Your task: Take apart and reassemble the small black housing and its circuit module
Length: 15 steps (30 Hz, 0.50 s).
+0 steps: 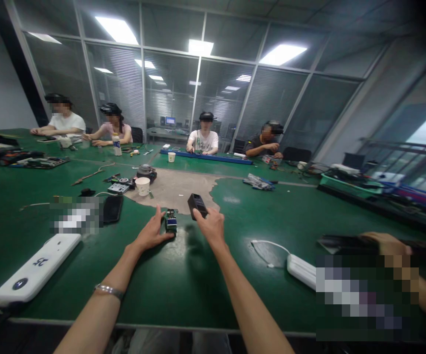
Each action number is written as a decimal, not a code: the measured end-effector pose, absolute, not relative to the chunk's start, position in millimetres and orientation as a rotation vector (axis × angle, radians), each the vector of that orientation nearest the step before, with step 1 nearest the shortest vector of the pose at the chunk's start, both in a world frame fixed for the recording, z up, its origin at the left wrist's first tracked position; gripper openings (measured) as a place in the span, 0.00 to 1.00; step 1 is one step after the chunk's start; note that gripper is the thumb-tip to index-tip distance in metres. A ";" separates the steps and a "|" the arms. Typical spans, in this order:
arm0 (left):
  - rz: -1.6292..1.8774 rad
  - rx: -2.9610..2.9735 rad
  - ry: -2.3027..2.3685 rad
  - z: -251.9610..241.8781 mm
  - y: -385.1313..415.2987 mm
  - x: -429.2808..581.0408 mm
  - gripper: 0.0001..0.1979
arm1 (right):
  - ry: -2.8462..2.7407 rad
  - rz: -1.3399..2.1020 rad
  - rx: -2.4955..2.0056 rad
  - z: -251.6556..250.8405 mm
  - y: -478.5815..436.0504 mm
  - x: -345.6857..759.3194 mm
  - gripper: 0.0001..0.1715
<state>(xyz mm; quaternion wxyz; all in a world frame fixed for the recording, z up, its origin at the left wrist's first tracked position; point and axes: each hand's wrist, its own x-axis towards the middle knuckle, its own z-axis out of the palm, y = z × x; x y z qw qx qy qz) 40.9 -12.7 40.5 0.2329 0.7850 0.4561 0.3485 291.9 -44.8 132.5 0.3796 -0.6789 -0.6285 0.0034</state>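
Observation:
My left hand [153, 232] rests on the green table with its thumb and fingers spread around a small circuit board module [171, 221]. The module has a blue part on its face, and my thumb lies at its lower edge. Whether the fingers touch it I cannot tell. Slightly to the right, my right hand [212, 224] is closed around a black, box-shaped device [197, 205], held tilted above the table. Its exact kind is not clear.
Left of my hands lie a black phone [113, 209] and a long white device [38, 268]. Ahead are a paper cup [142, 187] and a worn tan patch [183, 183]. A white power bank with cable [301, 270] lies right, near another person's hand [388, 244]. Several people sit opposite.

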 end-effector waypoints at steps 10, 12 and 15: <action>0.887 2.188 1.250 40.5 -11.0 40.0 0.65 | -1.562 -0.046 -1.920 80.9 -71.7 315.9 0.23; 0.889 2.185 1.246 41.4 -11.4 40.2 0.65 | -1.575 -0.049 -1.964 78.3 -73.2 314.5 0.24; 0.892 2.174 1.244 44.0 -13.1 40.7 0.65 | -1.603 -0.051 -2.028 75.1 -75.0 313.4 0.25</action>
